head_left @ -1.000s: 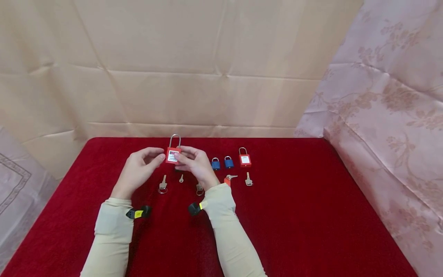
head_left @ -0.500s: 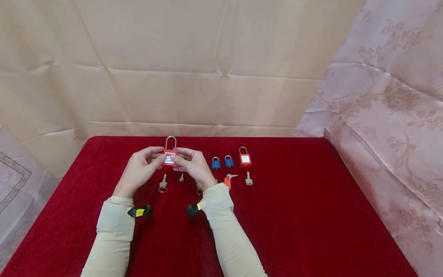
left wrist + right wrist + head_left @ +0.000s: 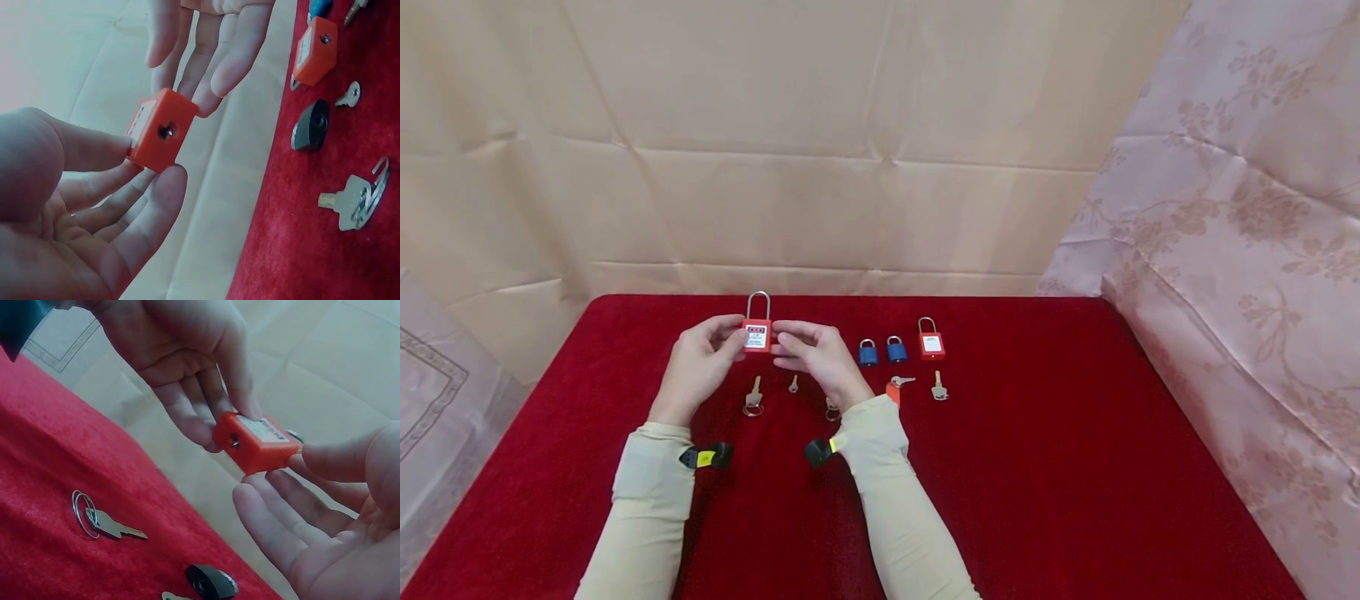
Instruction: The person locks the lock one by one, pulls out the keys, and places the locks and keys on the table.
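Observation:
My left hand (image 3: 700,367) pinches a red padlock (image 3: 757,335) with a white label, thumb on the label and fingers behind. Its long silver shackle points up in the head view; the left wrist view shows the keyhole (image 3: 166,131) in its base. At the padlock's right side is my right hand (image 3: 816,354), fingers extended close to the body and thumb lifted off the label. A black lock-like body (image 3: 310,126) lies on the cloth below, hidden in the head view. Another red padlock (image 3: 317,53) shows beyond it.
Two blue padlocks (image 3: 868,353) and a red padlock (image 3: 931,343) stand right of my hands on the red cloth (image 3: 1037,467). In front lie a ringed key (image 3: 754,398), a small key (image 3: 793,384), a key with an orange tag (image 3: 892,393) and another key (image 3: 939,386).
The red padlock has moved left, from my right hand's grip into my left hand's. My right thumb has come off the label, and my left fingers have closed on the body.

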A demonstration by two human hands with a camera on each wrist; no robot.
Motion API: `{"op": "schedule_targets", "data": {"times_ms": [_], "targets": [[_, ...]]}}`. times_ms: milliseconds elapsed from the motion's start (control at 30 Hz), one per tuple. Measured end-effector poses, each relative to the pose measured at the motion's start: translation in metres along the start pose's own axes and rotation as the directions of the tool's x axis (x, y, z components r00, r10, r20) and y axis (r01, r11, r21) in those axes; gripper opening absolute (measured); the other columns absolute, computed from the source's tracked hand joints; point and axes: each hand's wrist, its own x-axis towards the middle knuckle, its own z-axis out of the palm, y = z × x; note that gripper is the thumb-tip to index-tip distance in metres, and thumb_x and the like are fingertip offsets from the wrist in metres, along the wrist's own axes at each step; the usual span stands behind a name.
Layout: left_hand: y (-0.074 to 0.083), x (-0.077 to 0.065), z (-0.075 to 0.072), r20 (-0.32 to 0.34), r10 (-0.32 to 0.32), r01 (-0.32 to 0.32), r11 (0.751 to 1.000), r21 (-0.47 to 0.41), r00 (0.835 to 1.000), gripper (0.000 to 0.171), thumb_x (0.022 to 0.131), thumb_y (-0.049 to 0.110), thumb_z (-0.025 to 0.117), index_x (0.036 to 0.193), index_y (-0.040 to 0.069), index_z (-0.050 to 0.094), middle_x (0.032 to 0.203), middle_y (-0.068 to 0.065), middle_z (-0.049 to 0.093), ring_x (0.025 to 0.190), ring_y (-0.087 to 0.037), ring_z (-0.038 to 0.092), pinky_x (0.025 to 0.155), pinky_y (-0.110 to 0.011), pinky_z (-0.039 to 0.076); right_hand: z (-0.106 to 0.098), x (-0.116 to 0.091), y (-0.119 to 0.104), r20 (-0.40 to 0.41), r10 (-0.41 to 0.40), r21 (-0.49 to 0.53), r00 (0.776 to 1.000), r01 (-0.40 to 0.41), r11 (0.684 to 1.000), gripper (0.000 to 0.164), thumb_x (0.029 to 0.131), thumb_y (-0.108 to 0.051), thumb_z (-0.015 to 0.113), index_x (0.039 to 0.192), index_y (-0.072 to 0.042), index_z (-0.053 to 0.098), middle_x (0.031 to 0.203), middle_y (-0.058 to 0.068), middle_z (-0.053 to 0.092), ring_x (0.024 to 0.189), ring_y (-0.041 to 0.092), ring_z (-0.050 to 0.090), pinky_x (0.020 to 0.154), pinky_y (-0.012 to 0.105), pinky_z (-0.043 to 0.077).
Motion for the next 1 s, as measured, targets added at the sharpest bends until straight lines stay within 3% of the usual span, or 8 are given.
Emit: {"op": "schedule_targets", "data": {"times_ms": [133,367,600,833,1000], "targets": [[-0.005,0.000,0.002,-0.012,-0.015,0.016,0.998,0.066,1.000,0.042,0.103,0.017,0.060,0.138,-0.005,0.056,0.116,-0.025,0.067,0.092,-0.034,0.070,0.072,-0.018,0.053,0.001,0.000,0.002,0.025,0.025,-0.039,0.999,-0.024,0.999,0.034,0.101,-0.004,0.060,0.135,0.005,0.061,0.130,0.016,0.065,0.119,0.041,0.062,0.089,0.037,0.057],[-0.014,0.002,0.010,0.001,-0.034,0.033,0.980,0.196,0.999,0.041,0.104,0.014,0.055,0.139,-0.008,0.055,0.125,-0.028,0.064,0.101,-0.035,0.064,0.084,-0.047,0.054,0.001,0.001,0.009,0.010,0.110,-0.037,0.994,-0.109,0.993,0.036,0.101,-0.004,0.060,0.136,0.005,0.059,0.129,0.016,0.065,0.122,0.039,0.061,0.090,0.036,0.056],[-0.018,0.003,0.014,0.052,-0.066,0.052,0.971,0.233,0.996,0.041,0.103,0.009,0.052,0.139,-0.010,0.054,0.127,-0.030,0.063,0.095,-0.034,0.062,0.079,-0.045,0.051,0.003,0.003,0.018,0.001,0.138,-0.021,0.990,-0.138,0.990,0.038,0.101,0.001,0.056,0.139,0.005,0.057,0.134,0.016,0.062,0.124,0.030,0.060,0.097,0.039,0.053],[-0.025,0.007,0.018,0.139,-0.079,0.043,0.968,0.245,0.987,0.041,0.102,0.003,0.049,0.141,-0.012,0.050,0.132,-0.031,0.059,0.097,-0.033,0.060,0.085,-0.047,0.050,0.007,0.006,0.028,0.024,0.155,-0.028,0.988,-0.155,0.988,0.044,0.102,0.004,0.050,0.146,0.006,0.047,0.144,0.017,0.055,0.128,0.027,0.055,0.103,0.042,0.048],[-0.028,0.008,0.019,0.162,-0.086,0.038,0.959,0.280,0.983,0.041,0.100,0.000,0.052,0.138,-0.015,0.051,0.129,-0.032,0.061,0.105,-0.038,0.063,0.092,-0.051,0.051,0.010,0.007,0.032,0.041,0.179,-0.025,0.983,-0.178,0.984,0.048,0.104,0.002,0.046,0.151,0.007,0.038,0.147,0.023,0.051,0.134,0.031,0.051,0.105,0.046,0.046]]}}
